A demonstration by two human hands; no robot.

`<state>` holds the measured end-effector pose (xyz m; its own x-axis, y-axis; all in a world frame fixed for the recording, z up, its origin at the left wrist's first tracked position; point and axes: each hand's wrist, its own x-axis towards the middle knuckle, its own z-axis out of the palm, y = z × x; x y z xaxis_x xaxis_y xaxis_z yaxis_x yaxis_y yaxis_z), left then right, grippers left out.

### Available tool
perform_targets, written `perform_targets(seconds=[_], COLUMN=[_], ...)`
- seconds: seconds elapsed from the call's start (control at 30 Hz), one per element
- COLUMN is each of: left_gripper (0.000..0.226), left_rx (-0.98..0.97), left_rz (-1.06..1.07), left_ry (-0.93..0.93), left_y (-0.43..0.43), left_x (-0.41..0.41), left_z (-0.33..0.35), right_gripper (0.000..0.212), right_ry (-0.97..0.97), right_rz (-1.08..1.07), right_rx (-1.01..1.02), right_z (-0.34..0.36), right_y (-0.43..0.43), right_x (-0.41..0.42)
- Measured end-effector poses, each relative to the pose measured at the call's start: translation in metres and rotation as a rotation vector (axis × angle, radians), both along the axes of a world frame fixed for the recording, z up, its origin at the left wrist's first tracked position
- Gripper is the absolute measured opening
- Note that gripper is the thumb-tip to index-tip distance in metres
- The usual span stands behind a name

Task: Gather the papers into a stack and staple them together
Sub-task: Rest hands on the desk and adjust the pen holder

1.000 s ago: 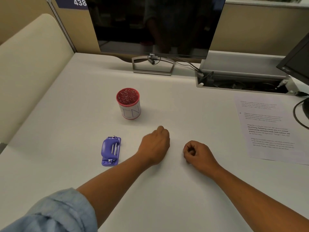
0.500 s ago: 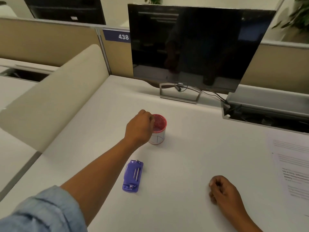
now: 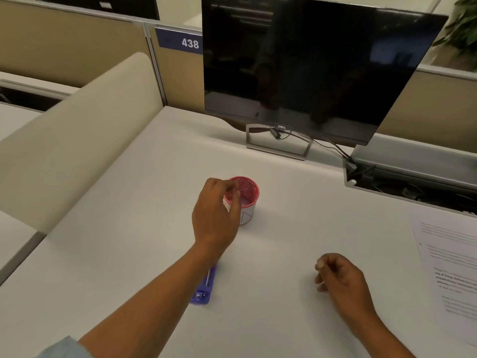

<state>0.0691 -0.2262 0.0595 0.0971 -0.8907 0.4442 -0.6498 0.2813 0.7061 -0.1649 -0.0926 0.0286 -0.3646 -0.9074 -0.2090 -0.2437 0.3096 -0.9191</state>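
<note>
At far right on the tabletop [image 3: 296, 228], thin, limp papers [image 3: 449, 270] need edge pinching; left hand [image 3: 215, 218] fingers together inside the cup [image 3: 245, 200], right hand [image 3: 340, 282] loosely curled, empty.

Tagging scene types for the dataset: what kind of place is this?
Most likely an open-plan office cubicle: a white desk with a Dell monitor, fabric partition panels carrying a "438" number plate, and a printed paper at the desk's right edge.

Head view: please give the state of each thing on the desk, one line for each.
Red-rimmed cup: upright, open top, left hand's fingertips at its rim.
Purple stapler: lying flat, partly hidden by the left forearm.
Papers: flat, at the right edge, untouched.
Monitor: screen dark.
Left hand: over the cup.
Right hand: loosely curled, empty.
</note>
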Motion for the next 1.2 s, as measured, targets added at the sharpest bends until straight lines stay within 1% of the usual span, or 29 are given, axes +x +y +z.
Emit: perform_targets(seconds=[0.07,0.1,0.13,0.2,0.27,0.33,0.43,0.5,0.53,0.6,0.7,0.8,0.87,0.93,1.1,1.2], left_gripper=[0.015,0.017,0.019,0.026,0.035,0.043,0.045,0.044,0.044,0.043,0.041,0.043,0.043,0.043,0.042,0.042], left_rx=[0.032,0.080,0.143,0.264,0.311,0.314,0.297,0.291,0.286,0.269,0.253,0.271,0.284,0.289,0.281,0.272], left_rz=[-0.022,-0.054,-0.089,-0.153,-0.193,-0.207,-0.192,-0.185,-0.182,-0.176,-0.181,-0.180,-0.176,-0.179,-0.195,-0.191], left_ry=[0.053,0.042,-0.013,-0.180,-0.316,-0.418,-0.507,-0.524,-0.527,-0.526,-0.517,-0.523,-0.518,-0.503,-0.495,-0.486], left_y=[0.033,0.050,0.066,0.092,0.105,0.108,0.105,0.104,0.103,0.103,0.102,0.102,0.102,0.103,0.104,0.103], left_x=[-0.012,-0.018,-0.024,-0.033,-0.037,-0.038,-0.039,-0.041,-0.041,-0.040,-0.039,-0.040,-0.042,-0.043,-0.042,-0.042], left_z=[-0.018,-0.029,-0.042,-0.064,-0.078,-0.081,-0.080,-0.080,-0.081,-0.083,-0.086,-0.086,-0.085,-0.086,-0.088,-0.088], right_gripper=[0.017,0.016,0.015,0.011,0.007,0.004,0.018,0.025,0.026,0.025,0.022,0.024,0.026,0.026,0.011,0.009], right_ry=[0.061,0.097,0.146,0.288,0.453,0.611,0.834,0.944,0.960,0.927,0.811,0.725,0.727,0.706,0.712,0.756], right_rz=[0.064,0.107,0.156,0.257,0.354,0.439,0.534,0.594,0.603,0.569,0.491,0.533,0.573,0.563,0.502,0.509], right_rx=[-0.078,-0.121,-0.166,-0.257,-0.326,-0.341,-0.298,-0.286,-0.288,-0.292,-0.250,-0.219,-0.206,-0.198,-0.217,-0.212], right_z=[0.019,0.028,0.037,0.053,0.063,0.064,0.059,0.056,0.055,0.053,0.049,0.047,0.047,0.049,0.055,0.060], right_y=[-0.030,-0.047,-0.065,-0.100,-0.130,-0.151,-0.168,-0.172,-0.173,-0.174,-0.170,-0.165,-0.165,-0.168,-0.174,-0.179], right_x=[0.014,0.023,0.032,0.050,0.066,0.076,0.083,0.085,0.084,0.082,0.076,0.072,0.074,0.078,0.084,0.087])
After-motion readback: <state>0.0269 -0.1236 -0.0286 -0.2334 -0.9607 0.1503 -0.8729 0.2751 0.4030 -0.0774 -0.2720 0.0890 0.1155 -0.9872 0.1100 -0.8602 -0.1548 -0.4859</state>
